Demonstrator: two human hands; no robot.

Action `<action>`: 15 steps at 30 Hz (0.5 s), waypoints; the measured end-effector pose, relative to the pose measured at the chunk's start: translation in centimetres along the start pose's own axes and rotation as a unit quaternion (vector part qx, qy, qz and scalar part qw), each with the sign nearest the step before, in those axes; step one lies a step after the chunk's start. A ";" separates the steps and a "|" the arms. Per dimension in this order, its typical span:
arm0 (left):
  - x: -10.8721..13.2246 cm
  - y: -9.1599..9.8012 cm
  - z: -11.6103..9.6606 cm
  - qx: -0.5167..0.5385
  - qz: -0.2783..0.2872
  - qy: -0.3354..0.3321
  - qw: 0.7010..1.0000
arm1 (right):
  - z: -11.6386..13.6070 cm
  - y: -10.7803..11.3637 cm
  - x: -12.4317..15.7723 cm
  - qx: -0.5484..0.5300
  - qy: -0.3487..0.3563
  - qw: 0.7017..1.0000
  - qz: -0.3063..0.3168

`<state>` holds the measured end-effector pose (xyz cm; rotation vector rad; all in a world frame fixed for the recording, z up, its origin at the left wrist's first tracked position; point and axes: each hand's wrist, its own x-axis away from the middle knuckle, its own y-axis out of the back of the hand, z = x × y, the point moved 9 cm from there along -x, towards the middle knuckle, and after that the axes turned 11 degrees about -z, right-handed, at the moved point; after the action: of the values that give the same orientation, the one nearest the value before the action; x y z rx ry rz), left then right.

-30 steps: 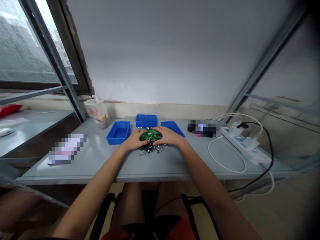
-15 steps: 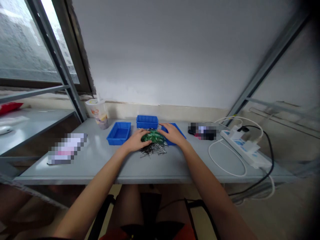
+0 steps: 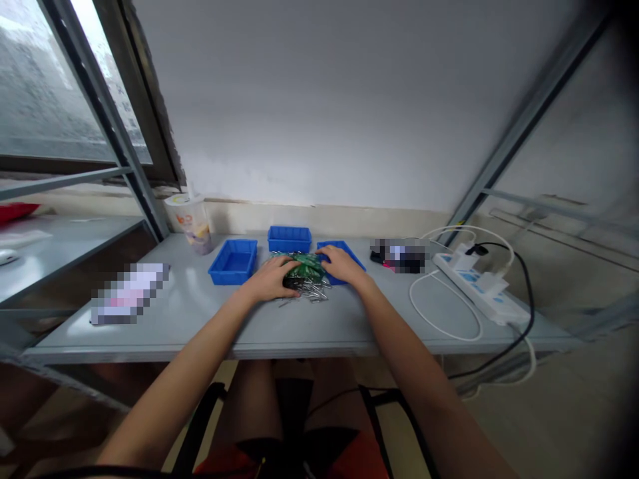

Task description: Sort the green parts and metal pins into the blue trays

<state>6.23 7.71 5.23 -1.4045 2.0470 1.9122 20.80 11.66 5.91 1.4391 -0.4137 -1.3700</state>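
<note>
A heap of small green pieces (image 3: 308, 265) and thin metal pins (image 3: 310, 290) lies on the grey table (image 3: 324, 326), in front of three blue trays. My left hand (image 3: 272, 277) rests on the heap's left side, fingers curled over it. On the right side, my right hand (image 3: 340, 265) lies with fingers spread, touching the green pieces and covering part of the right blue tray (image 3: 348, 252). Whether either hand grips any piece is hidden. The left blue tray (image 3: 233, 262) and the middle blue tray (image 3: 289, 239) stand just beyond.
A drink cup with a straw (image 3: 191, 223) stands at the back left. A blurred flat item (image 3: 128, 293) lies at the left. A white power strip (image 3: 480, 287) with white and black cables sits at the right. A dark object (image 3: 399, 256) lies beside the right tray.
My right hand has lifted off the heap's front and moved back onto the right tray's edge, fingers spreading. My left hand has stayed on the heap. The view has shifted slightly.
</note>
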 end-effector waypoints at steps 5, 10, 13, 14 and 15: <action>-0.5 4.8 -0.2 -0.037 -0.119 0.026 0.992 | 0.4 0.7 0.0 0.025 -0.004 1.000 -0.011; 2.3 11.4 6.0 -0.207 -0.211 0.192 0.936 | 0.6 1.0 0.0 0.046 -0.010 0.999 -0.020; 5.3 13.9 10.8 -0.282 -0.221 0.314 0.879 | 0.4 0.7 0.0 0.043 -0.008 0.999 -0.016; 6.0 13.7 12.3 -0.279 -0.202 0.345 0.873 | 0.1 0.7 -0.1 0.041 -0.012 0.999 -0.022; 6.3 13.0 13.6 -0.257 -0.169 0.359 0.881 | -0.2 0.7 -0.1 0.040 -0.020 0.999 -0.030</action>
<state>-12.59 13.05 8.56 -2.7164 1.2901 2.0377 21.18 11.53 6.49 1.5013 -0.4595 -1.4462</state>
